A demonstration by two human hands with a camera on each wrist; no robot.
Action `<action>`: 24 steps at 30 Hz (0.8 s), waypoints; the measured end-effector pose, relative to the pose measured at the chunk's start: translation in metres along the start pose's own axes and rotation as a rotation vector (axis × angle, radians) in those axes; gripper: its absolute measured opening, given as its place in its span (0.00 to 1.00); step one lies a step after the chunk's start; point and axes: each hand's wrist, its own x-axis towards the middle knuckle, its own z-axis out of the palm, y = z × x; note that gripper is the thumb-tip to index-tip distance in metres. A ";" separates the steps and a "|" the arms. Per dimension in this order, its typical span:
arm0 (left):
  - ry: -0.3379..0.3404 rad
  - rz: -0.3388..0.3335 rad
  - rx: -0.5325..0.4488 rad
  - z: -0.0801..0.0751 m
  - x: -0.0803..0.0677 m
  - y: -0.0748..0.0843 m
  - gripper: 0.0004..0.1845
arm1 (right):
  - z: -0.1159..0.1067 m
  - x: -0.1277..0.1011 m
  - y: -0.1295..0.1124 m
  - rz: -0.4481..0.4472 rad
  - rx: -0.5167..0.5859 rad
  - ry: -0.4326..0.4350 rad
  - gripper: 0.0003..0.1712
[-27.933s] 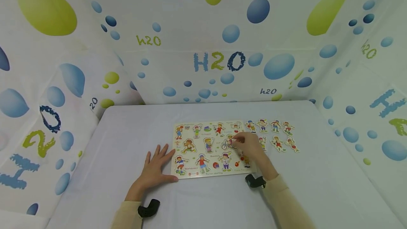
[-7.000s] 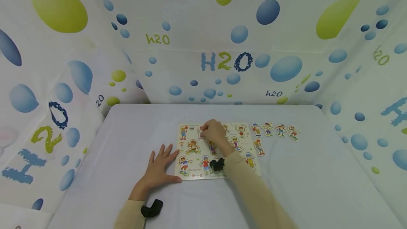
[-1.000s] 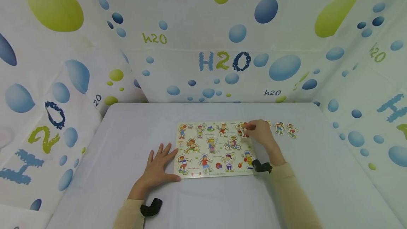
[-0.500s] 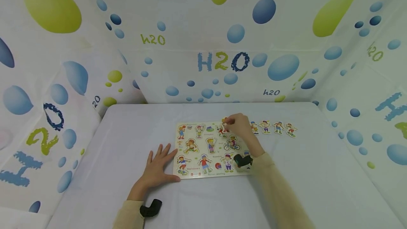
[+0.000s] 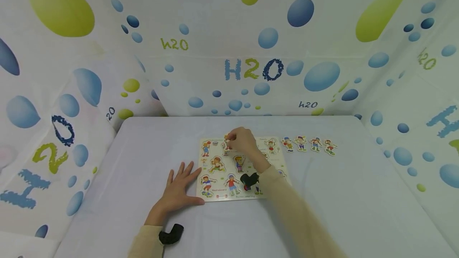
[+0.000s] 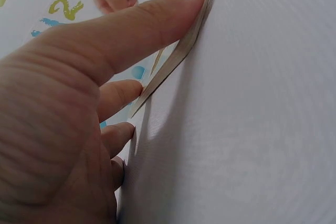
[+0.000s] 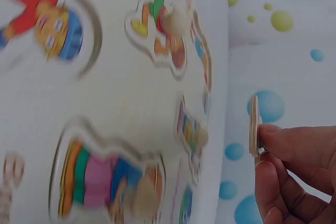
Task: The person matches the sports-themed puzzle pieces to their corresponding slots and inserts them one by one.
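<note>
The puzzle board (image 5: 230,164) with cartoon sports figures lies on the white-covered table in the head view. My left hand (image 5: 181,190) is spread flat at its left side; the left wrist view has thumb and fingertips touching the board's edge (image 6: 168,67). Above the board's upper left part, my right hand (image 5: 244,143) pinches a small wooden puzzle piece (image 7: 254,124) between thumb and fingers. That piece is edge-on in the right wrist view, raised off the board, its picture hidden there. Knobbed figures sit in the board, such as the runner piece (image 7: 167,24).
A row of several loose puzzle pieces (image 5: 301,143) lies just right of the board. A patterned cloth (image 5: 201,79) with blue and green drops hangs behind and at both sides. Black cameras (image 5: 172,234) sit on both wrists.
Over the last second my right hand has moved left across the board from its upper right corner, carrying the puzzle piece. Fewer loose pieces lie at right than 27.9 s ago. My left hand stays put.
</note>
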 end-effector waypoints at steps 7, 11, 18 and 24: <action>-0.008 0.002 0.003 -0.001 0.001 0.001 0.57 | 0.024 0.010 -0.022 -0.028 -0.031 -0.025 0.05; -0.001 0.009 0.006 -0.002 0.000 0.000 0.57 | 0.036 0.015 -0.032 -0.021 -0.075 -0.023 0.06; 0.015 0.028 -0.007 -0.001 -0.002 -0.001 0.56 | 0.052 0.015 -0.041 0.007 -0.112 -0.036 0.07; 0.007 0.026 -0.013 0.000 -0.002 -0.002 0.56 | 0.060 0.014 -0.041 0.019 -0.132 -0.035 0.07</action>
